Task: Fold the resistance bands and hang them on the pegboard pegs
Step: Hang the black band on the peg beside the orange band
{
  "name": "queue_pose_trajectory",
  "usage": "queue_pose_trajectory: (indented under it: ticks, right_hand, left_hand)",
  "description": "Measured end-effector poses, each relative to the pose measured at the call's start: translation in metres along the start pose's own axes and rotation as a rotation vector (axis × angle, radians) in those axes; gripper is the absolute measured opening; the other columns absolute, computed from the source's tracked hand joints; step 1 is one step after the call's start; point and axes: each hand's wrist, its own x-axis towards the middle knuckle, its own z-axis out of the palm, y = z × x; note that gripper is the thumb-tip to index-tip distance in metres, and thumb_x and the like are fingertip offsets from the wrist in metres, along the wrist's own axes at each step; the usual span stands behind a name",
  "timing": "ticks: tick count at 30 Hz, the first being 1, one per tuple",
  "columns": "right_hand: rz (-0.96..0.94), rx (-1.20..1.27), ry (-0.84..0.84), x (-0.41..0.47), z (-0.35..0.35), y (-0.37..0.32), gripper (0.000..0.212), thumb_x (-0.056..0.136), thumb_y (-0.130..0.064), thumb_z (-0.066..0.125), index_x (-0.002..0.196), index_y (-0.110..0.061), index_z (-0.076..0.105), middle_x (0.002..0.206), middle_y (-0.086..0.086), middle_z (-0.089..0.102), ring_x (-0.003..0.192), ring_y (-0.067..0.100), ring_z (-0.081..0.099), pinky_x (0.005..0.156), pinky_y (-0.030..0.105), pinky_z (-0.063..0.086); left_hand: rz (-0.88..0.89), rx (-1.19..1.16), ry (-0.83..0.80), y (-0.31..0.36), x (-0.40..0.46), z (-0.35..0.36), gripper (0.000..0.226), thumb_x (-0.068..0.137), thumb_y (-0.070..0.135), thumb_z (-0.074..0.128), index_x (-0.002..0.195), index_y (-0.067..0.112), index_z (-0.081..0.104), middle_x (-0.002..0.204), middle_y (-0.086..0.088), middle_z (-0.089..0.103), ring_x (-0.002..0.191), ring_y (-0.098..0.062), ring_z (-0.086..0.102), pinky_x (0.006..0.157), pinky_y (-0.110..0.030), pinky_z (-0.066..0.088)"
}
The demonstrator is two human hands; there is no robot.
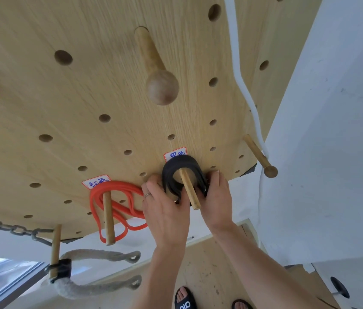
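Hands [191, 197] gripping black band [171, 172] around peg [189, 190]

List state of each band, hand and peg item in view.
black band: folded, looped over its peg, both hands on it
red band: folded, hanging on peg
left hand: grips black band
right hand: grips black band
rope: hanging from peg
chain: hung at a peg

Both hands (left [165, 210], right [217, 197]) hold black band [177, 168] around peg [189, 189].
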Motion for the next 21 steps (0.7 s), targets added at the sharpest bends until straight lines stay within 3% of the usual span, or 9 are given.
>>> queue_pose_trajectory:
  ticks: [2,4,6,9,11,14,16,18,21]
  right_hand:
    - [-0.001,-0.03,0.034,-0.001,0.0,-0.002,0.044,0.083,-0.031,0.082,0.107,-0.008,0.053,0.102,0.006,0.059,0.09,0.026,0.057,0.067,0.033,0.052]
    - [-0.013,-0.079,0.074,-0.002,-0.001,-0.005,0.049,0.082,-0.041,0.082,0.105,-0.008,0.055,0.097,0.005,0.061,0.085,0.025,0.057,0.069,0.036,0.054]
    - [-0.02,-0.106,0.097,-0.002,-0.004,-0.007,0.052,0.081,-0.047,0.081,0.105,-0.007,0.057,0.096,0.006,0.061,0.083,0.025,0.056,0.068,0.033,0.051]
    - [0.04,-0.01,0.036,-0.003,-0.011,-0.009,0.054,0.083,-0.046,0.078,0.11,-0.008,0.052,0.105,0.006,0.055,0.082,0.025,0.057,0.06,0.027,0.042]
    - [0.062,0.081,-0.014,-0.003,-0.016,-0.011,0.055,0.086,-0.044,0.077,0.116,-0.009,0.049,0.112,0.004,0.05,0.08,0.024,0.056,0.059,0.028,0.042]
    - [0.045,0.16,-0.032,-0.006,-0.024,-0.016,0.057,0.089,-0.04,0.076,0.126,-0.009,0.047,0.119,0.004,0.047,0.081,0.019,0.053,0.064,0.029,0.047]
    - [0.027,0.179,-0.015,-0.01,-0.029,-0.02,0.055,0.09,-0.036,0.075,0.128,-0.008,0.047,0.123,0.004,0.047,0.08,0.02,0.057,0.062,0.022,0.044]
    - [-0.001,0.189,0.019,-0.012,-0.031,-0.023,0.046,0.091,-0.029,0.074,0.123,-0.006,0.051,0.121,0.005,0.049,0.076,0.02,0.059,0.058,0.012,0.035]
    - [-0.05,0.189,0.039,-0.012,-0.028,-0.023,0.032,0.092,-0.019,0.073,0.114,-0.004,0.055,0.111,0.009,0.053,0.067,0.017,0.05,0.054,0.008,0.029]
  left_hand:
    - [0.059,-0.023,0.019,0.002,-0.001,-0.01,0.052,0.081,0.015,0.078,0.112,0.021,0.037,0.098,-0.004,0.047,0.076,-0.023,0.045,0.062,-0.038,0.044]
    - [0.2,-0.041,0.049,0.007,-0.001,-0.028,0.056,0.077,-0.003,0.071,0.118,0.02,0.039,0.099,0.0,0.043,0.078,-0.023,0.045,0.063,-0.035,0.041]
    - [0.381,-0.058,0.083,0.015,0.003,-0.049,0.049,0.078,-0.007,0.06,0.119,0.015,0.045,0.103,0.001,0.043,0.08,-0.023,0.047,0.067,-0.033,0.041]
    - [0.58,0.02,0.024,0.035,0.019,-0.073,0.037,0.087,0.001,0.056,0.122,0.015,0.054,0.113,-0.003,0.053,0.083,-0.022,0.056,0.071,-0.03,0.043]
    - [0.653,0.102,-0.1,0.046,0.034,-0.079,0.029,0.096,0.014,0.057,0.124,0.019,0.059,0.113,0.0,0.056,0.083,-0.023,0.059,0.064,-0.035,0.05]
    - [0.754,0.316,-0.263,0.054,0.061,-0.079,0.024,0.099,0.032,0.058,0.12,0.023,0.062,0.102,0.002,0.06,0.074,-0.024,0.06,0.057,-0.039,0.054]
    - [0.79,0.464,-0.327,0.059,0.076,-0.074,0.02,0.096,0.035,0.064,0.112,0.024,0.063,0.093,0.002,0.062,0.066,-0.025,0.062,0.052,-0.036,0.055]
    - [0.851,0.592,-0.342,0.065,0.084,-0.066,0.02,0.091,0.037,0.07,0.104,0.023,0.064,0.084,0.001,0.062,0.06,-0.023,0.061,0.048,-0.031,0.051]
    - [0.992,0.746,-0.373,0.073,0.088,-0.051,0.026,0.077,0.031,0.085,0.088,0.02,0.064,0.071,0.002,0.061,0.048,-0.019,0.054,0.044,-0.022,0.03]
